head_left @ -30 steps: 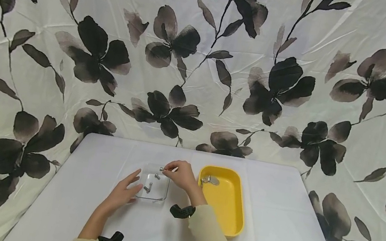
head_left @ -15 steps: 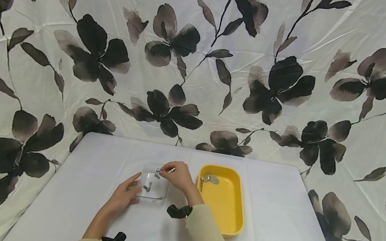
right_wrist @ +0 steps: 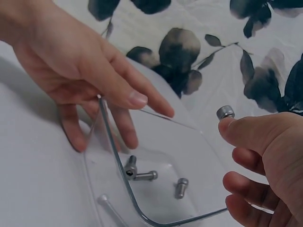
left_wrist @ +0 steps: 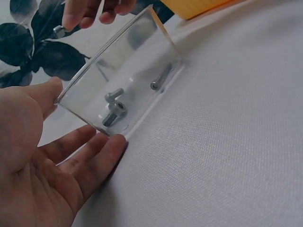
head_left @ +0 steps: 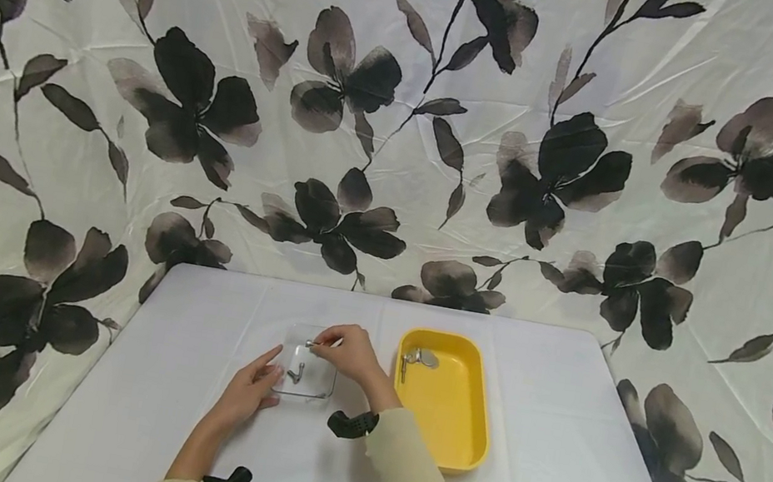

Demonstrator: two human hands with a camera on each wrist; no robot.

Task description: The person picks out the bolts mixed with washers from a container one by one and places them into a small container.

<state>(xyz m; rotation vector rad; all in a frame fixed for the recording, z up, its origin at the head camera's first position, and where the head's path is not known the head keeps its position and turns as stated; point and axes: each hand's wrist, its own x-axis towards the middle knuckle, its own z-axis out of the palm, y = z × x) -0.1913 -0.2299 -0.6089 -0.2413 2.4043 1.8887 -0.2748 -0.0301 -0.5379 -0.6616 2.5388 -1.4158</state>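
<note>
My right hand (head_left: 355, 352) pinches a silver socket-head screw (right_wrist: 225, 112) between thumb and fingers, above the clear plastic box (head_left: 303, 395). Only the screw's knurled head shows past the thumb in the right wrist view. On the left, my left hand (head_left: 247, 389) rests at the box's side with loosely extended fingers: in the left wrist view the thumb is at the rim and the other fingers at the base. Several more socket-head screws, among them a short one (right_wrist: 181, 188) and a longer one (left_wrist: 162, 78), lie on the box floor.
Right of the box stands a yellow tray (head_left: 440, 452). In its far left corner lie a round metal piece (head_left: 427, 359) and a thin metal rod (head_left: 404, 369). A white cloth covers the table (head_left: 553, 436), and a floral sheet (head_left: 449, 226) hangs behind.
My right hand has moved left and slightly down over the box, carrying the screw. My left hand has shifted slightly right against the box. The tray has stayed put.
</note>
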